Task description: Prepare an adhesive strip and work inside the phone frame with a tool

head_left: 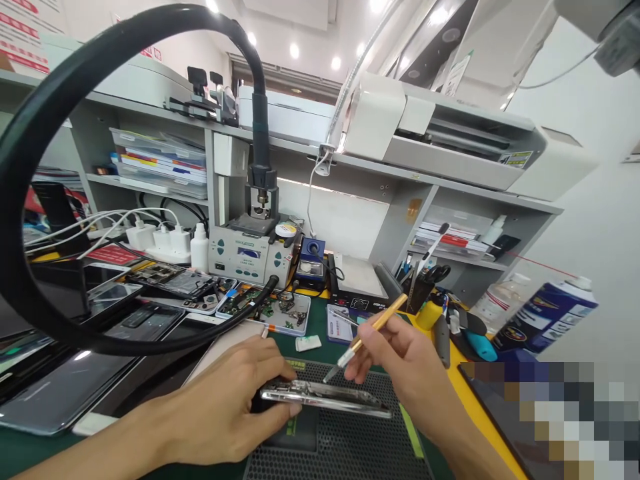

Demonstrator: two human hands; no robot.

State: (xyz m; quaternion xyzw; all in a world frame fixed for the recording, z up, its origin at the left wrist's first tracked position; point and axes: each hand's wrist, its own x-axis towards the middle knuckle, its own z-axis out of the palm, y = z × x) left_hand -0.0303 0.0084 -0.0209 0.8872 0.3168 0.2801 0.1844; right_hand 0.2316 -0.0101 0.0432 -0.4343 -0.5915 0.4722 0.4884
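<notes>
My left hand (235, 400) grips one end of an opened phone (340, 401), seen almost edge-on with its bright metal frame toward me. The phone is tilted above a dark perforated work mat (345, 447). In my right hand (395, 353) is a slim brush (373, 327) with a golden handle, held like a pen. Its dark tip points down at the phone's inner side, near the middle left; whether it touches cannot be made out. Behind the phone lies a small white piece (308, 343).
Several phones (100, 360) lie at left under a thick black hose (15, 267). Behind stand a soldering station (250, 257), a tray of small parts (290, 313) and a hot plate (357, 277). At right are a tool holder (420, 287) and a blue spray can (545, 317).
</notes>
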